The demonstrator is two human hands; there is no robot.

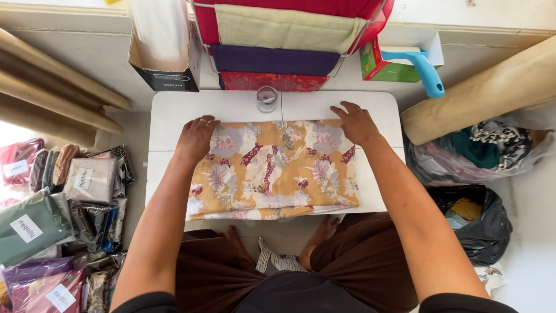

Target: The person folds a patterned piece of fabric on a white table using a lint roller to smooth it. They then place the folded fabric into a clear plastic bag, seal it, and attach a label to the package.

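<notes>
Folded floral cloth (272, 171), mustard with pink and grey print, flat at centre of small white table (174, 110), left hand (196, 138) palm-down on its 10 o'clock corner, gripping nothing, right hand (356, 123) fingers spread on 2 o'clock corner, glass cup (267, 98) at 12, packaged fabrics (87, 181) at 9.

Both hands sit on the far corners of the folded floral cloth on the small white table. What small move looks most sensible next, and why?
Probably draw both hands outward and toward the body to smooth the floral cloth. The left hand and right hand press flat on its far corners, gripping nothing, and the near edge shows uneven layers overhanging the white table.
</notes>
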